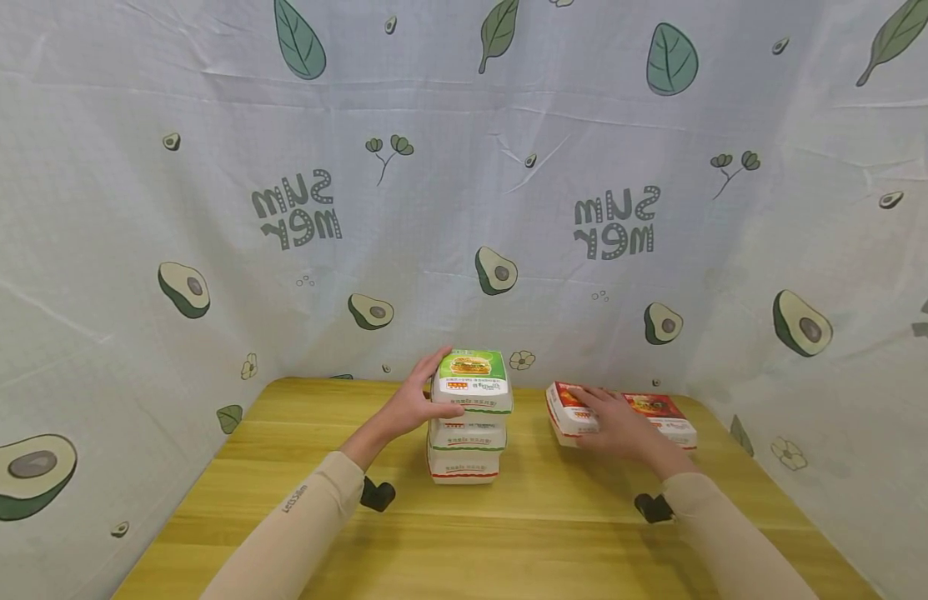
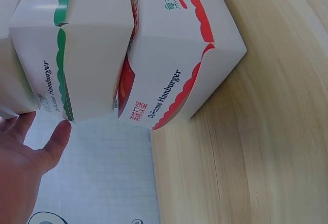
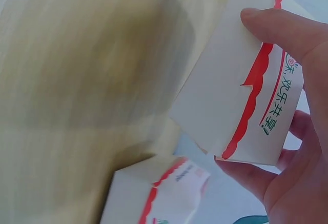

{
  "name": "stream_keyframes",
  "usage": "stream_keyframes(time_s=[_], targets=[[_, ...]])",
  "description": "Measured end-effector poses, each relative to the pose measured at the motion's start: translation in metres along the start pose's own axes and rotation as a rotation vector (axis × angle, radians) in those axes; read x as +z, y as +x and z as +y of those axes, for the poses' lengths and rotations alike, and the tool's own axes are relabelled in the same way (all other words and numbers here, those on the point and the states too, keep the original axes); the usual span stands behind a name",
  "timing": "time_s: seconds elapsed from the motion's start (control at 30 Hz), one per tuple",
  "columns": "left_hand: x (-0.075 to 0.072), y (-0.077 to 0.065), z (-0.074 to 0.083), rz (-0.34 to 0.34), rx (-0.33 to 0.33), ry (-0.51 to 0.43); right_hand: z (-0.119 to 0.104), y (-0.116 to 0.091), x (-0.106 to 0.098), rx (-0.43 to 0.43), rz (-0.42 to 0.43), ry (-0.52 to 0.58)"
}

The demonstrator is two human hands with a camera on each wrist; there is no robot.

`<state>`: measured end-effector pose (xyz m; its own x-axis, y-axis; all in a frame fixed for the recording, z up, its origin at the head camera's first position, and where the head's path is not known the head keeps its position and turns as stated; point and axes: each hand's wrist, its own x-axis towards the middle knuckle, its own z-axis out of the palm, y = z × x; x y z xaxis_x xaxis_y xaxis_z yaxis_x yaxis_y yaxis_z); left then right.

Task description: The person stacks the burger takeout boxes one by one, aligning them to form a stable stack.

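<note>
A stack of three paper hamburger boxes stands mid-table. The top box [image 1: 471, 379] has a green lid with a burger picture; under it sit a green-edged box [image 1: 467, 435] and a red-edged box [image 1: 464, 468]. My left hand [image 1: 414, 404] grips the top box from its left side, thumb across the front. In the left wrist view, fingertips show at the edge of the boxes. To the right, my right hand [image 1: 617, 425] holds a red-lidded hamburger box [image 3: 220, 80], tilted, thumb on one face and fingers on the other side. Another red-lidded hamburger box [image 1: 662, 412] lies just right of it.
The wooden table [image 1: 464, 550] extends toward me in front of the boxes. A white curtain [image 1: 433, 208] printed with avocados and leaves hangs right behind the table's far edge and along both sides. Black mounts [image 1: 377, 495] sit at my wrists.
</note>
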<state>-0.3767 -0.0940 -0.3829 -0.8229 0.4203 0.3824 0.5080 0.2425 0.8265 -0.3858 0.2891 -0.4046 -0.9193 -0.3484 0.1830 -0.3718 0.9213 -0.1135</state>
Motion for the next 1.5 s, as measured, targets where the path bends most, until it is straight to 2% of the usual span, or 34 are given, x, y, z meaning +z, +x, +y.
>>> stream_keyframes(time_s=[0.23, 0.33, 0.43, 0.47, 0.57, 0.8, 1.0, 1.07, 1.3, 1.37, 1.5], targets=[[-0.001, 0.000, -0.001, -0.010, -0.008, 0.006, -0.010, 0.003, -0.010, 0.015, -0.004, 0.013], [-0.003, -0.004, 0.013, -0.033, -0.009, 0.008, -0.018, 0.001, -0.018, 0.005, 0.005, 0.009], [-0.003, -0.004, 0.014, -0.037, -0.014, 0.005, -0.025, 0.000, -0.025, -0.020, 0.020, -0.014], [-0.003, -0.004, 0.014, -0.032, -0.013, 0.009, -0.028, 0.000, -0.028, -0.026, 0.025, -0.026], [-0.001, 0.001, 0.000, -0.012, -0.008, 0.009, -0.035, 0.000, -0.034, -0.040, 0.041, -0.043], [-0.001, 0.001, -0.001, -0.002, 0.015, 0.008, -0.047, 0.002, -0.047, -0.064, 0.060, -0.034], [-0.001, 0.000, 0.001, -0.001, 0.001, 0.018, -0.052, 0.002, -0.058, -0.078, 0.070, -0.012], [-0.001, -0.001, 0.003, -0.008, -0.002, 0.017, -0.054, 0.002, -0.061, -0.081, 0.076, -0.008], [-0.005, -0.008, 0.027, -0.049, 0.000, 0.025, -0.057, 0.002, -0.072, -0.114, 0.087, 0.016], [-0.005, -0.008, 0.025, -0.047, -0.002, 0.031, -0.058, 0.002, -0.077, -0.123, 0.091, 0.023], [-0.003, -0.002, 0.011, -0.021, -0.006, 0.026, -0.060, 0.002, -0.088, -0.145, 0.101, 0.019]])
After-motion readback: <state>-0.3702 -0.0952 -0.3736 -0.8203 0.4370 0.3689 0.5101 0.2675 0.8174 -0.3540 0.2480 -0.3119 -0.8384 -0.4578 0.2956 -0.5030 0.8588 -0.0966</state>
